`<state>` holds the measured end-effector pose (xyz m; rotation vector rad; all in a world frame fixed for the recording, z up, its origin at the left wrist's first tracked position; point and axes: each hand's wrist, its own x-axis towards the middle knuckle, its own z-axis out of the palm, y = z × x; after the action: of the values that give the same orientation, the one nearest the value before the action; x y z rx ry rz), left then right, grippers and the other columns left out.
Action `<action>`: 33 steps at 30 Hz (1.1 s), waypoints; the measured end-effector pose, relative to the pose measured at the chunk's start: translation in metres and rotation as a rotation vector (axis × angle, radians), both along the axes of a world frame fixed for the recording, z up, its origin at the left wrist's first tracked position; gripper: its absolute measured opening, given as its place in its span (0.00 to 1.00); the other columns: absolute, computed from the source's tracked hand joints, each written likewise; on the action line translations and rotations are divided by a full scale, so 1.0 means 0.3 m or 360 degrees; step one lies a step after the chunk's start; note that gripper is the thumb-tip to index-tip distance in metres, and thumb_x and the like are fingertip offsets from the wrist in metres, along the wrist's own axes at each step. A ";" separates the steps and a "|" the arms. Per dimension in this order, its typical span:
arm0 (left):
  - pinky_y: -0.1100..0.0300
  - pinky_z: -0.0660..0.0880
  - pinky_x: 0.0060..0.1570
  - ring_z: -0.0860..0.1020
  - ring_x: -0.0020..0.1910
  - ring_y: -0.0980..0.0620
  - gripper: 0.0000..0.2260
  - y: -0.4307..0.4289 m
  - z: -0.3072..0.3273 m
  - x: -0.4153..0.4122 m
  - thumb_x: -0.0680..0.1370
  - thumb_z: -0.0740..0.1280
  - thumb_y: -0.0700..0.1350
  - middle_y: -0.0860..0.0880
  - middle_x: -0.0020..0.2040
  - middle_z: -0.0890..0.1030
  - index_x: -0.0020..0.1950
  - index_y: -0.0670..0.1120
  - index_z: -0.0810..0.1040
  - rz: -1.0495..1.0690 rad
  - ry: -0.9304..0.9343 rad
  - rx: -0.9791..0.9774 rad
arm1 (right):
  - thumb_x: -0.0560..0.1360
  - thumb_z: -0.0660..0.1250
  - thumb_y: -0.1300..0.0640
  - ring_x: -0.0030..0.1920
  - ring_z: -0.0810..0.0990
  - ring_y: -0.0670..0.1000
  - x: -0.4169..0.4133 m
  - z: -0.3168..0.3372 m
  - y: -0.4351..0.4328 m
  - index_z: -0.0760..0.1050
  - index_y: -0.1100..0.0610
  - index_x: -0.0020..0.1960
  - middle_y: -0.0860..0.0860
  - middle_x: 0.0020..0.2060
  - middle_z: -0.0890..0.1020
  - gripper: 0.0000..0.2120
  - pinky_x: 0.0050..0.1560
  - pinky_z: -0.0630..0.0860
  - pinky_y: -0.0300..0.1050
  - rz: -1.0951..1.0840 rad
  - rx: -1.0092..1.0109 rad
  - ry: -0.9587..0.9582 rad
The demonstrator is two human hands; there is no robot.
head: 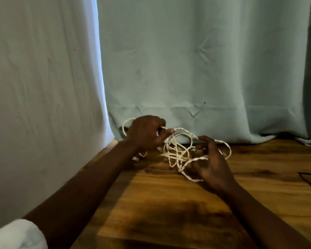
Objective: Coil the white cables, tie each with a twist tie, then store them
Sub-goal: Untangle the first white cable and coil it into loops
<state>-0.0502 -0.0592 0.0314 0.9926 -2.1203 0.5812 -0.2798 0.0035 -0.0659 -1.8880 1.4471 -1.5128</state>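
— Where are we finding the white cables (176, 151)?

— They are lying in a loose tangle on the wooden table (169, 203), near its far edge, just in front of the pale green curtain (187, 60) that is hanging down to the tabletop. Some strands are twisting round each other in pairs, and one loop is sticking out to the left, beyond the left hand.

— What is the left hand (144, 133) doing?

— We are seeing its back, at the left side of the tangle. Its fingers are curling round several strands, and the thumb and a fingertip are pinching one strand that is arching off to the right.

— And the right hand (212, 160)?

— It is sitting at the right side of the tangle, palm facing the left hand, fingers half curled. A twisted strand is running up to its fingertips and a wide loop is passing behind it. We cannot tell whether those fingers are gripping a strand or only touching it.

— What else are we noticing?

— A thin, dark, bent piece (306, 178) is lying on the table well apart to the right; we cannot tell what it is. A whitish cloth (43, 78) is hanging on the left beside the curtain, and a white sleeve (16, 234) is showing in the lower left corner.
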 end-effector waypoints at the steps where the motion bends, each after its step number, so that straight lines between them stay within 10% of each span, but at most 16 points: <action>1: 0.58 0.61 0.35 0.79 0.36 0.47 0.19 -0.016 -0.020 -0.044 0.79 0.65 0.63 0.53 0.33 0.75 0.36 0.51 0.73 -0.0018 -0.0050 -0.0031 | 0.70 0.77 0.52 0.62 0.75 0.43 0.002 0.004 0.009 0.64 0.44 0.76 0.41 0.66 0.75 0.39 0.64 0.71 0.47 -0.0068 -0.0143 0.0249; 8: 0.58 0.63 0.36 0.82 0.39 0.43 0.06 -0.109 -0.240 -0.225 0.78 0.67 0.50 0.47 0.41 0.84 0.47 0.48 0.80 -0.0314 0.0229 0.0065 | 0.75 0.62 0.41 0.74 0.70 0.51 0.032 -0.012 -0.101 0.54 0.50 0.82 0.49 0.76 0.69 0.39 0.70 0.70 0.58 0.0012 -0.0319 0.0730; 14: 0.55 0.67 0.38 0.82 0.43 0.44 0.09 -0.208 -0.301 -0.205 0.82 0.65 0.52 0.48 0.42 0.84 0.48 0.48 0.79 -0.0376 0.0517 0.0253 | 0.75 0.45 0.22 0.46 0.83 0.49 0.006 -0.004 -0.279 0.56 0.40 0.75 0.46 0.51 0.83 0.35 0.46 0.79 0.54 0.0060 -0.0168 0.0885; 18: 0.55 0.73 0.34 0.78 0.31 0.54 0.16 -0.231 -0.268 -0.149 0.81 0.67 0.59 0.52 0.27 0.76 0.43 0.48 0.78 -0.0311 0.0946 0.0359 | 0.80 0.51 0.30 0.32 0.78 0.45 -0.011 -0.015 -0.333 0.71 0.45 0.47 0.46 0.28 0.77 0.21 0.32 0.71 0.50 -0.0058 -0.0296 0.0661; 25: 0.48 0.77 0.35 0.82 0.32 0.51 0.12 -0.176 -0.238 -0.145 0.81 0.70 0.56 0.49 0.33 0.83 0.44 0.49 0.82 -0.0615 0.0908 0.0693 | 0.83 0.53 0.37 0.30 0.77 0.44 0.018 -0.017 -0.305 0.72 0.47 0.48 0.46 0.28 0.77 0.17 0.31 0.71 0.50 -0.0101 -0.0423 0.0778; 33: 0.48 0.76 0.34 0.78 0.30 0.55 0.22 -0.236 -0.218 -0.048 0.76 0.68 0.66 0.52 0.29 0.79 0.37 0.48 0.81 -0.0287 0.0667 0.0530 | 0.87 0.56 0.49 0.28 0.77 0.50 -0.073 0.051 -0.284 0.75 0.50 0.49 0.52 0.30 0.78 0.12 0.30 0.73 0.53 -0.0274 -0.0515 0.0080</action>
<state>-0.0647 -0.1299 -0.0340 0.9839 -1.9273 -0.0734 -0.3018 -0.0818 -0.0505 -2.0362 1.4935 -1.8908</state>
